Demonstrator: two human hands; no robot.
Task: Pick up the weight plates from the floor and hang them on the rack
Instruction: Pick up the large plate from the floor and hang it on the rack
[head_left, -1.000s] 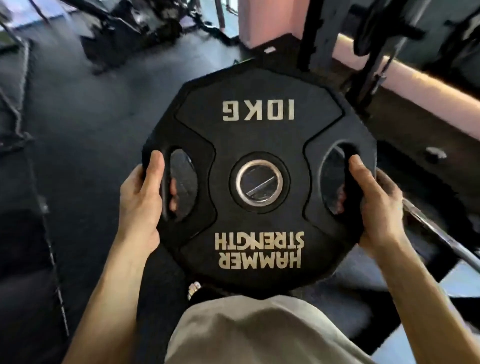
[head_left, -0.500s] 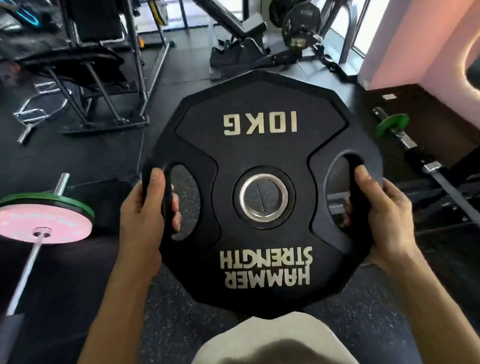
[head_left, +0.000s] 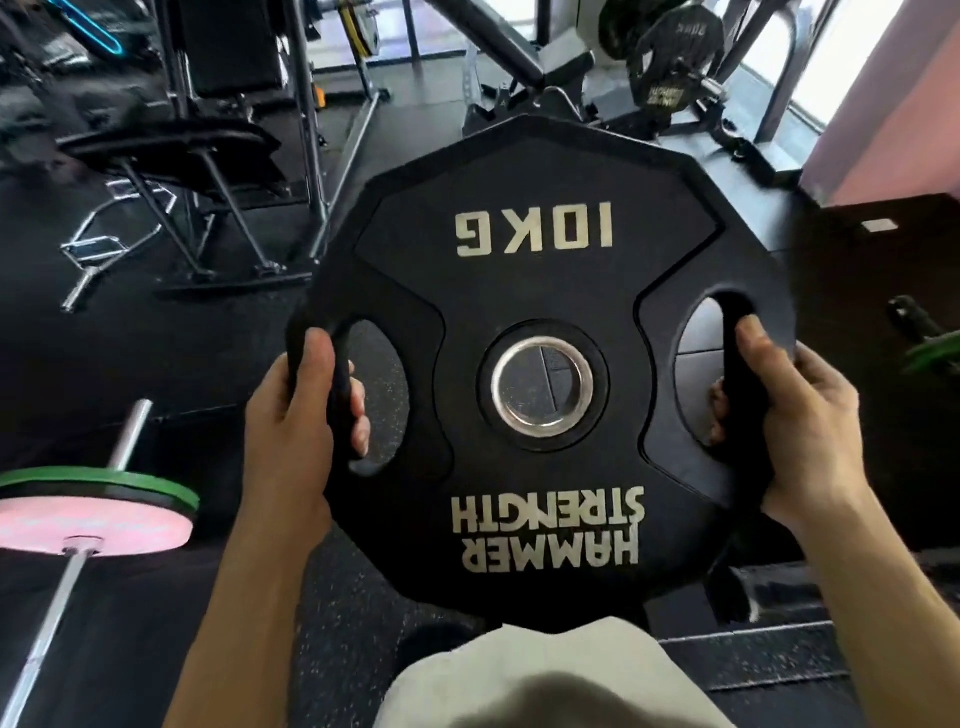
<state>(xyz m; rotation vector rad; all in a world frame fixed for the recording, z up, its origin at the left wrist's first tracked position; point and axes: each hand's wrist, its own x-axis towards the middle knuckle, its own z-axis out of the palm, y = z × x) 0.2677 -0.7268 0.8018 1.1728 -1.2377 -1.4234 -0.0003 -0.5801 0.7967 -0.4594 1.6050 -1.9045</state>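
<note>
Head view: one black weight plate (head_left: 545, 291) carried in both bare hands, off the floor, in front of the person's torso.
Left hand (head_left: 296, 415): wrapped round the plate's left grip bar — thumb laid along the outer rim, fingers (head_left: 359, 415) curled through the left cut-out from behind, tips showing inside the opening.
Right hand (head_left: 800, 415): closed the same way on the right grip bar; thumb on top of the rim, fingertips just visible inside the right cut-out.
Arm pose: both forearms rise from the lower corners and converge on the plate; wrists look straight, hands at near-equal height.
Plate attitude: face turned up toward the camera, top edge tilted away; lettering "10KG" and "HAMMER STRENGTH" reads upside down. Steel-ringed centre hole (head_left: 542, 385) unobstructed, floor visible through it.
Plate edges: twelve-sided rim; the near edge overlaps the person's light shirt (head_left: 545, 680) in the picture — contact cannot be told.
Open room, left: speckled rubber floor (head_left: 332, 649) below the left forearm; beyond it a barbell (head_left: 52, 603) lying with a pink plate (head_left: 88, 519) and a green plate (head_left: 104, 480) on its sleeve.
Open room, ahead: bench frames (head_left: 218, 171) and a machine carrying another black plate (head_left: 670, 67), well apart from the held plate.
Open room, right: a green-plated bar end (head_left: 930, 353) near the frame edge.
</note>
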